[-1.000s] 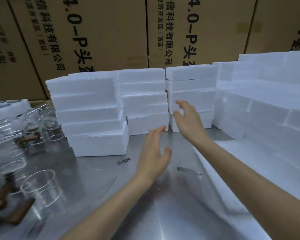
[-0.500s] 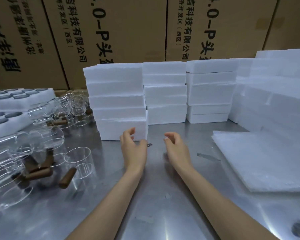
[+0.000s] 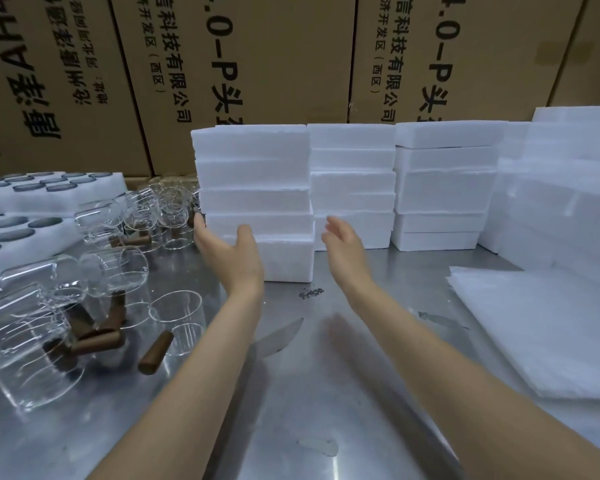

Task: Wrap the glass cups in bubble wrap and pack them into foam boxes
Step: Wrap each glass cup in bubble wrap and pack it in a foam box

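- The left hand (image 3: 231,252) was open and held nothing, palm turned toward the nearest stack of foam boxes (image 3: 253,199) at the frame's centre; its fingertips reached the stack's left side at the second box from the bottom.
- The right hand (image 3: 343,245) was open and empty too, off the stack's right side, not touching.
- The boxes' long axis ran left to right between the two palms, the left hand nearer.
- The glass cups (image 3: 111,271) lay unwrapped at the left of the frame, and white wrap sheets (image 3: 541,327) at the right.
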Demonstrator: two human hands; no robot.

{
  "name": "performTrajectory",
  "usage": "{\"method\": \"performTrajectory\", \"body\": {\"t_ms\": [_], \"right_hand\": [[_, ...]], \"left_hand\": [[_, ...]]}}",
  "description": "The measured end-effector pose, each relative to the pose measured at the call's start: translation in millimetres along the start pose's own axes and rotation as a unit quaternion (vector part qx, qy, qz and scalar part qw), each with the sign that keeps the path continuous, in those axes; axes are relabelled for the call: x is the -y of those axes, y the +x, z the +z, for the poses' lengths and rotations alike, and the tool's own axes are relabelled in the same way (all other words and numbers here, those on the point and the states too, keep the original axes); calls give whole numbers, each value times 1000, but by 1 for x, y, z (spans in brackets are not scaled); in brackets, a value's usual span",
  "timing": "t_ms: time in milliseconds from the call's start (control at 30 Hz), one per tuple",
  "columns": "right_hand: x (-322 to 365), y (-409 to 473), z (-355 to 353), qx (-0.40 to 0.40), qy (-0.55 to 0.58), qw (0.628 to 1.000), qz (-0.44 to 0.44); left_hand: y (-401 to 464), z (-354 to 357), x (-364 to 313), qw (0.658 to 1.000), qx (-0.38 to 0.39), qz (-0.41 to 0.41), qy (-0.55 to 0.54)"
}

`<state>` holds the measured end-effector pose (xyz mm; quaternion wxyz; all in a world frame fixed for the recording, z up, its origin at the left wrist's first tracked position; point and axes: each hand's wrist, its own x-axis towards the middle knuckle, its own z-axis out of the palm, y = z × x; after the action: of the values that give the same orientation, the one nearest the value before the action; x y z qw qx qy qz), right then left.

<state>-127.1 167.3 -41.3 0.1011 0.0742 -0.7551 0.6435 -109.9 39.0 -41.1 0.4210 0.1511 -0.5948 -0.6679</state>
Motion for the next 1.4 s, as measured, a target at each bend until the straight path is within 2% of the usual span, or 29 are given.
{"method": "performTrajectory", "body": {"t_ms": [167,333,467,600,733,933,1100,1200,1400], "right_hand": [[40,24,17,27,10,998,-48],[57,41,25,44,3,998,-36],[59,39,22,41,35,998,-32],[58,23,10,8,73,996,-57],[48,-8,-11,-41,94,991,-91],[23,-57,-49,-139,103,980,-101],[19,-80,-69,-173,115,972,-111],[10,-89,-76,-195,108,971,-84],[-17,-91,-90,-247,47,967,31]], "left_hand": [[29,8,-29,999,29,14,23],[45,9,-43,996,75,27,40],[45,7,-45,997,64,26,35],[30,6,-50,995,74,66,13],[-4,1,-47,988,117,103,11],[-71,-17,-31,973,193,126,33],[-99,-22,-28,966,228,114,36],[-110,-24,-17,961,249,112,50],[-117,-27,10,928,331,94,140]]}}
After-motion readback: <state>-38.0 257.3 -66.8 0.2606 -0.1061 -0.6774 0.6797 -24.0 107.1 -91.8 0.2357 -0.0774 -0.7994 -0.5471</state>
